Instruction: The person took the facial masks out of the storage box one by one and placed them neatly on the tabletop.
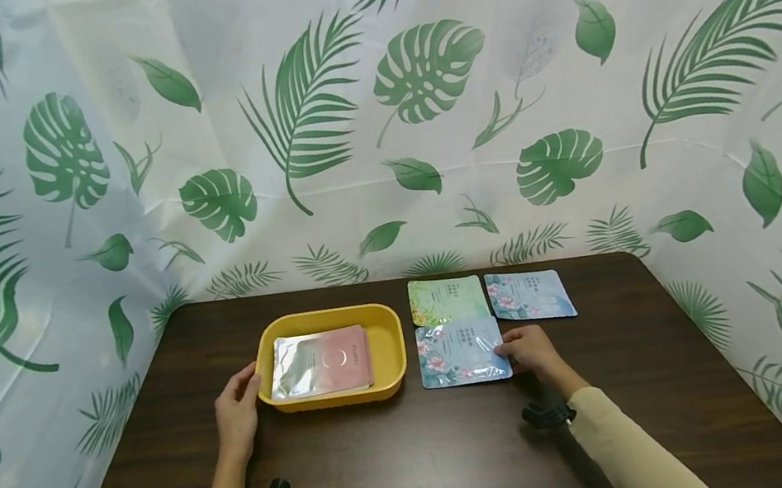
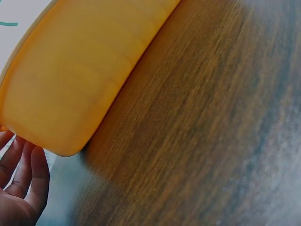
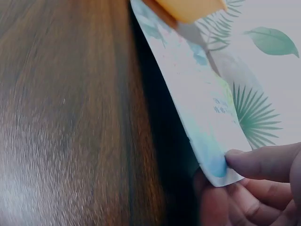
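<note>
While the left hand (image 1: 236, 417) touches the yellow rectangular plastic tray (image 1: 386, 351), its grip unclear to us, we see the right hand (image 1: 534, 351) pinch a flat, glossy blue floral pouch (image 1: 457, 354) to its left, presumably to control the thin edge.

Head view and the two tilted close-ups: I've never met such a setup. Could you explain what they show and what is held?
There is no machine here, just a bare left hand and right hand. The wide picture comes from a camera worn on the head, looking forward and down; each close-up comes from a camera on one wrist.

On the dark table sit a yellow tray with at least one pink-and-silver packet inside, a green packet, a far blue packet and a near blue packet.

The left hand touches the tray's left end; the right pinches the near blue packet's right edge.
</note>
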`<move>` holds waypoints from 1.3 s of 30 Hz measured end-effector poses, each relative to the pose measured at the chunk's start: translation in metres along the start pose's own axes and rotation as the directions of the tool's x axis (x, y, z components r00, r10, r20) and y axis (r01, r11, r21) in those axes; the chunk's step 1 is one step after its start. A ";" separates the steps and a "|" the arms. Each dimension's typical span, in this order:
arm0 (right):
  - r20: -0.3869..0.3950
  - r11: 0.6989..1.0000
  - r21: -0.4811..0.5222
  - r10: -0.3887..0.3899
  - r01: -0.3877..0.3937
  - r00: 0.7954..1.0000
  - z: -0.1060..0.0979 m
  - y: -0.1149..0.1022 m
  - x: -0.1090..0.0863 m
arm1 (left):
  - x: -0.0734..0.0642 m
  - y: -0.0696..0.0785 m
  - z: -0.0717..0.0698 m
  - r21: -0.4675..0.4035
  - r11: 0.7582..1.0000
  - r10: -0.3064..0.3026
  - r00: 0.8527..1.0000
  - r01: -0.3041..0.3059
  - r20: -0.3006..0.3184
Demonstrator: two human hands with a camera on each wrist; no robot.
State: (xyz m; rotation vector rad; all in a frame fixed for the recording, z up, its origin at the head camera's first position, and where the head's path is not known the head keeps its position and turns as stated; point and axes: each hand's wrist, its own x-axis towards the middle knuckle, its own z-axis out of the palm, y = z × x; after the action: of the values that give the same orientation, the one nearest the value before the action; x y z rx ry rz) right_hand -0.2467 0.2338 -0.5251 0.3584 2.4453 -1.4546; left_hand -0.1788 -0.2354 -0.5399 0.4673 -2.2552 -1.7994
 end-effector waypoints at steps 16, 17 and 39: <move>-0.036 0.963 -0.267 -0.044 0.033 0.998 -0.013 -0.013 0.001 | 0.003 0.001 0.000 0.001 1.000 -0.015 1.000 0.015 0.007; -0.034 0.963 -0.268 -0.043 0.033 0.999 -0.014 -0.014 0.000 | 0.003 0.001 0.000 0.005 1.000 -0.018 1.000 0.018 0.011; 0.127 0.991 0.005 -0.134 0.135 0.983 0.007 -0.061 0.005 | 0.001 0.002 0.001 0.018 0.999 -0.037 0.999 0.037 0.009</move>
State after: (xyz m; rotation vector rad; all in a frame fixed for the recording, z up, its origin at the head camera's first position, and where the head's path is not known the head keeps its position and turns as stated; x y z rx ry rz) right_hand -0.2718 0.1991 -0.4805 0.0976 2.4104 -1.4766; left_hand -0.1804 -0.2345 -0.5387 0.5086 -2.2855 -1.8033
